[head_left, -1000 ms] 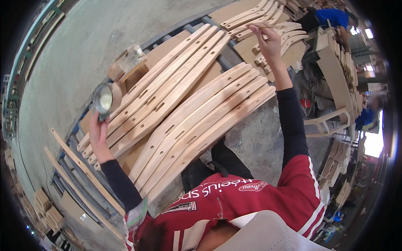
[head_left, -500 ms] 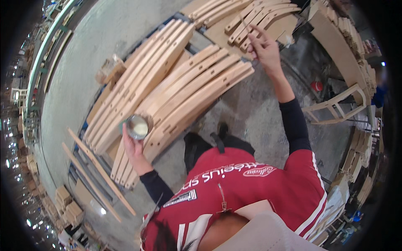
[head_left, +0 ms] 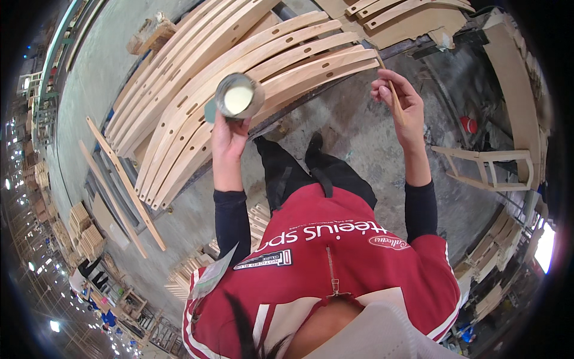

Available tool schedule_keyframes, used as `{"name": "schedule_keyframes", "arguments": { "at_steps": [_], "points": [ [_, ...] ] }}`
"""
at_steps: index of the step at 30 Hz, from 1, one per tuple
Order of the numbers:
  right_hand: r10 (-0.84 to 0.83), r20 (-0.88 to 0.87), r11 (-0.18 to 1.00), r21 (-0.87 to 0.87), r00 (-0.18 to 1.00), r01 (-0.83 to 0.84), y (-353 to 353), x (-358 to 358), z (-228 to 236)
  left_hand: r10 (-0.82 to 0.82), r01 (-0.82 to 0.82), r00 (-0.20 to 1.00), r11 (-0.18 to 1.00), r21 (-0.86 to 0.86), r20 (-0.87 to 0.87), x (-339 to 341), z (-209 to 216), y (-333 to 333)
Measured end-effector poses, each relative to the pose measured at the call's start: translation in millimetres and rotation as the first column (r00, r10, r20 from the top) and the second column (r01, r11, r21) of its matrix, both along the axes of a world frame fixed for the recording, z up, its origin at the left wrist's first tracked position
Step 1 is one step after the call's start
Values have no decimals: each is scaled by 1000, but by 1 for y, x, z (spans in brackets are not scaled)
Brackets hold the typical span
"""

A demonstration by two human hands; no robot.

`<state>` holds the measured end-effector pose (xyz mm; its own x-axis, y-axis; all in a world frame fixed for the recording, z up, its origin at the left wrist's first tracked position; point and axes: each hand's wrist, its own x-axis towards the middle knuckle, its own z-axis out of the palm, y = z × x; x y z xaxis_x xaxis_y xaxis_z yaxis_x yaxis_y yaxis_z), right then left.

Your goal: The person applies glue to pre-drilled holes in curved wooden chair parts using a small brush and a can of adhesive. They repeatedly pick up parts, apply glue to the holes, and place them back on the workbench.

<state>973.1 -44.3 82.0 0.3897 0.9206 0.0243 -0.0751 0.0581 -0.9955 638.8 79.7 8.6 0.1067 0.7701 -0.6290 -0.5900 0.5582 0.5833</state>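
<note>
My left hand [head_left: 229, 136] is wrapped round a cup-like container [head_left: 256, 97] with pale cream liquid in it, held over curved wooden pieces [head_left: 206, 116] laid side by side. These pieces have small slots and holes along their faces. In my right hand [head_left: 408, 110] is a thin wooden stick [head_left: 394, 103], gripped between thumb and fingers. Its far tip is close to the right end of the nearest curved piece; I cannot tell whether they touch. Whether that tip carries bristles is too small to make out.
More curved pieces [head_left: 412, 11] lie on a board at the far right. A wooden frame [head_left: 487, 157] stands on the floor at right, near a red round object [head_left: 469, 124]. Two long strips [head_left: 127, 184] lie at left, with stacked wood [head_left: 86, 230] beyond.
The view has shifted. My left hand has moved away from me and rightward with the container. My right hand has drawn back nearer to me, bringing the stick to the near curved pieces.
</note>
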Motion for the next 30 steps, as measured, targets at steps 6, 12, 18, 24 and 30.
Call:
{"name": "schedule_keyframes", "arguments": {
  "at_steps": [6,12,18,24,30],
  "points": [
    [-1,-193,999,39,981,9,0,-3,0,-88,132,965,977,169,-246,56,9,5],
    [75,48,995,-71,996,-71,13,-23,18,-103,258,885,919,296,-454,77,23,8],
    [116,69,986,-125,991,-106,26,-34,14,-71,300,852,878,372,-519,86,31,8],
    [148,344,985,-130,927,-109,38,-38,10,-50,322,852,834,448,-521,87,29,11],
    [189,181,964,-224,965,-147,38,-42,6,-98,337,858,848,409,-504,86,25,11]
  ]
}}
